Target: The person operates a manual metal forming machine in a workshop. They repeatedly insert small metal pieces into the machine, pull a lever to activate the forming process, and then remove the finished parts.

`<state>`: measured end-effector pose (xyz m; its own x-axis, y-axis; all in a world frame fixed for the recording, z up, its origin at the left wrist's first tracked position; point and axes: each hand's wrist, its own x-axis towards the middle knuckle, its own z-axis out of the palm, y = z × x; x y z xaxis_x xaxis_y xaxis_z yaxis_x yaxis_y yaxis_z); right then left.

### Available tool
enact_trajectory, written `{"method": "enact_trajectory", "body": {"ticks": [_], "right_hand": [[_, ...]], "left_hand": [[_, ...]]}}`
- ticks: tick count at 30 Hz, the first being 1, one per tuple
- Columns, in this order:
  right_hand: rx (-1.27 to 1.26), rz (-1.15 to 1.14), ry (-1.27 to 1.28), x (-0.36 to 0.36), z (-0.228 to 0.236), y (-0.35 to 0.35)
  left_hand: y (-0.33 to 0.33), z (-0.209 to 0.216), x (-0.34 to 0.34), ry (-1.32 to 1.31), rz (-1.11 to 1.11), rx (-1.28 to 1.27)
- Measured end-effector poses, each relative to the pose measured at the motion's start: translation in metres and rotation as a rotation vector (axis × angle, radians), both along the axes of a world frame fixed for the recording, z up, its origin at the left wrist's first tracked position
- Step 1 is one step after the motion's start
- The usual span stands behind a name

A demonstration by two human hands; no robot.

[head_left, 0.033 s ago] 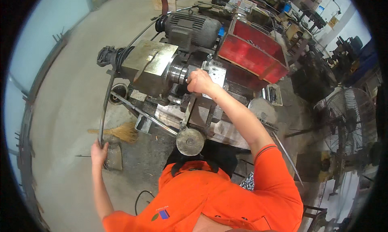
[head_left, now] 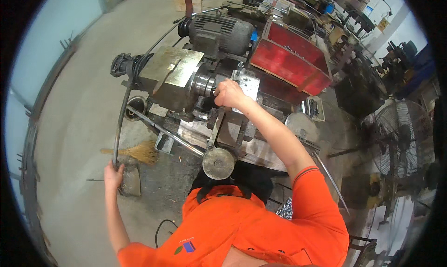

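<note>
A small metal lathe stands in front of me. My left hand (head_left: 113, 175) is wrapped round the lower end of a long metal lever (head_left: 120, 127), which rises to the far left end of the machine. At the face of the chuck (head_left: 204, 85), my right hand (head_left: 228, 94) has its fingers pinched together; whatever lies between them is hidden. Just right of these fingers sits a bright steel tool block (head_left: 250, 84). The headstock (head_left: 172, 69) has a flat metal cover with a dark strip lying on it. Nearer to me is a round metal disc (head_left: 219, 163).
Behind the lathe are a motor (head_left: 223, 33) and a red open box (head_left: 289, 64) with small metal pieces inside. A shiny bar (head_left: 168, 133) slants down left of the bed. A straw broom (head_left: 141, 152) lies on the floor. At right stands a caged fan (head_left: 401, 132).
</note>
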<state>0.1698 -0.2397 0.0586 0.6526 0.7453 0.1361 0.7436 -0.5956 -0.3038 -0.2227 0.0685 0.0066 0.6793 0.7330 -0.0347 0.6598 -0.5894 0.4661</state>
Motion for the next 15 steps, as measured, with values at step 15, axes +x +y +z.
{"method": "enact_trajectory", "body": {"ticks": [15], "right_hand": [[-0.078, 0.052, 0.028, 0.001, 0.002, 0.004]], "left_hand": [[0.111, -0.006, -0.010, 0.440, 0.052, 0.452]]}}
